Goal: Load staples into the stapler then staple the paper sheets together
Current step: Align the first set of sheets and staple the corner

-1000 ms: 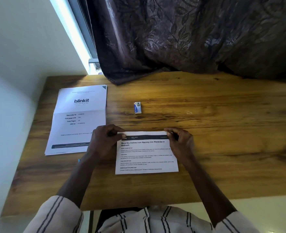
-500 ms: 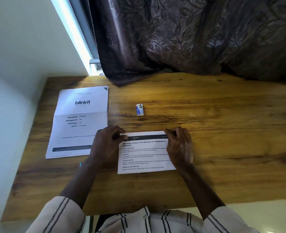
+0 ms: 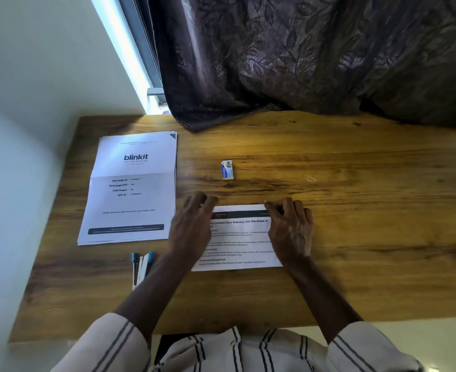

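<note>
Head view has the fingers (image 3: 276,208) of the right hand (image 3: 292,229) bent, tips on the far right corner of the paper sheets (image 3: 237,237), probably squaring them for stapling; whether they pinch it I cannot tell. Blurred, the left hand (image 3: 192,226) hovers over the other corner, fingers loosely spread, holding nothing. Just beyond, unobstructed, lies the staple box (image 3: 227,170); what seems the stapler (image 3: 142,267) lies beside the left forearm, near a printed stack (image 3: 130,189) on the bench (image 3: 355,237).

Left grip (image 3: 192,226) and right grip (image 3: 291,229) lay forward, palms down.
The left was blurred, fingers loosely extended; the right's fingers were bent.
</note>
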